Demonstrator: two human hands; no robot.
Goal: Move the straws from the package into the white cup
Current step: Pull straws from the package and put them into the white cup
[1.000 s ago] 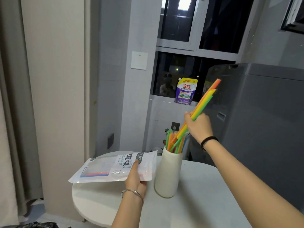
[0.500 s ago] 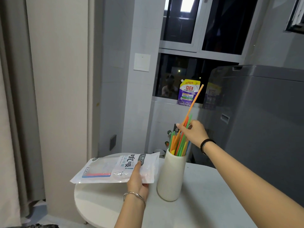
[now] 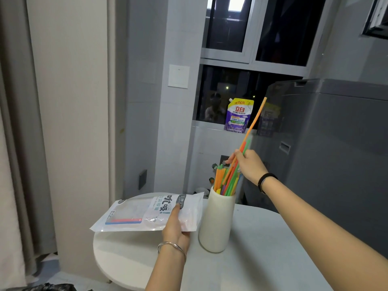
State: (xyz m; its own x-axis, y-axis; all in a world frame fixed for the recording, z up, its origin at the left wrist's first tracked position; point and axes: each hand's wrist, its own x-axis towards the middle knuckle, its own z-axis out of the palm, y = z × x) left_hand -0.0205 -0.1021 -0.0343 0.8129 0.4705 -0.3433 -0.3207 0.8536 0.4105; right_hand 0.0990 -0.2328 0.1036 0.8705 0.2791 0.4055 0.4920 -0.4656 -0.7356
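Observation:
A tall white cup stands on the round white table, with several coloured straws sticking out of it. My right hand is just above the cup's mouth, pinching a long orange straw and a green one whose lower ends reach into the cup. My left hand holds the straw package flat above the table, left of the cup. Inside the clear part of the package lie a red and a blue straw.
A grey appliance stands close behind the table on the right. A purple detergent pouch sits on the window ledge. A curtain hangs at the far left, beside a wall.
My right hand has lowered the bunch of straws into the cup; most of them have dropped in and only the orange and green ones remain pinched. The package has stayed in my left hand.

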